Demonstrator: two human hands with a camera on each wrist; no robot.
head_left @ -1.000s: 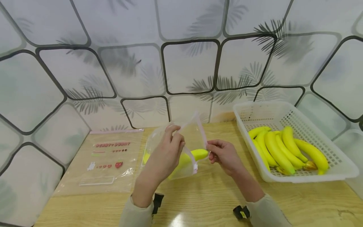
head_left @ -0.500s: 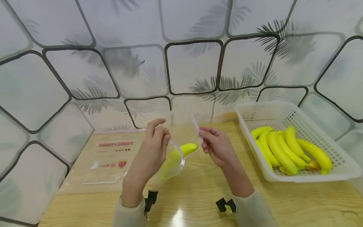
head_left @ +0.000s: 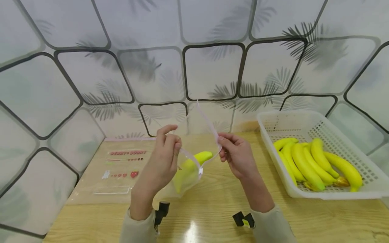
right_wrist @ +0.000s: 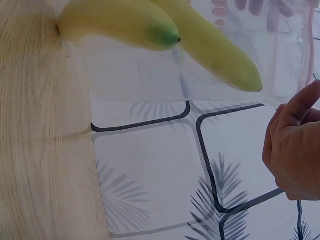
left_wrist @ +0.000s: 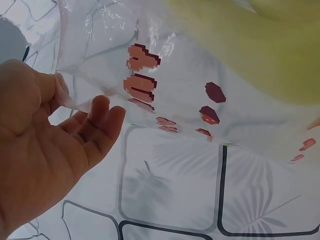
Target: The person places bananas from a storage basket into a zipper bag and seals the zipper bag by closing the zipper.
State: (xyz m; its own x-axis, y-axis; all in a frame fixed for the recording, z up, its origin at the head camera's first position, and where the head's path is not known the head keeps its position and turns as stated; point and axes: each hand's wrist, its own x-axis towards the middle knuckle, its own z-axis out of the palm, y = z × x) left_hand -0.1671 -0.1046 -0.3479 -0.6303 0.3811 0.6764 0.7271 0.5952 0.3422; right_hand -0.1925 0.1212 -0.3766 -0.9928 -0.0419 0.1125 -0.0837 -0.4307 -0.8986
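Observation:
My left hand pinches one edge of a clear zip bag, which shows up close in the left wrist view. Opposite it, my right hand grips the other edge between thumb and fingers. The bag's pink-rimmed mouth gapes between the hands, and a white slider sits at its lower corner. Yellow bananas lie inside; the right wrist view shows two, one banana with a greenish tip and another banana beside it. Red printing marks the bag's side. My left hand hides part of the bag.
To the left, a second clear zip bag with red lettering lies flat on the wooden table. A white perforated basket stands at the right, holding several bananas. A patterned wall covering rises behind the table.
Both hands have moved left, then paused with slight shifts. The bag's mouth has spread wider between them and its upper rim stands higher. The slider and bananas inside moved left with the bag.

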